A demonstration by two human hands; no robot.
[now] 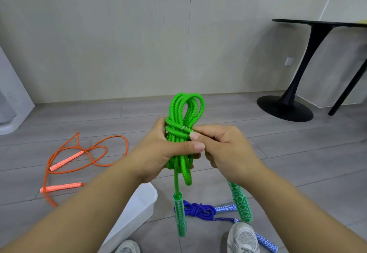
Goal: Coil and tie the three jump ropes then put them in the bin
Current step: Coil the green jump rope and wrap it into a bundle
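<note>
Three jump ropes are in my view. One green rope (185,111) stands upright as a coil between two hands; one orange rope (66,160) lies loose on the floor to the left; one blue rope (198,209) lies bundled on the floor below the hands. My left hand (158,153) grips the green coil round its middle, thumb across the front. My right hand (224,151) pinches a strand wrapped round the coil's right side. Two green handles hang down, one (179,215) below the coil and one (243,205) under the right wrist. One white bin (139,209) sits beneath the left forearm, beside the blue rope.
</note>
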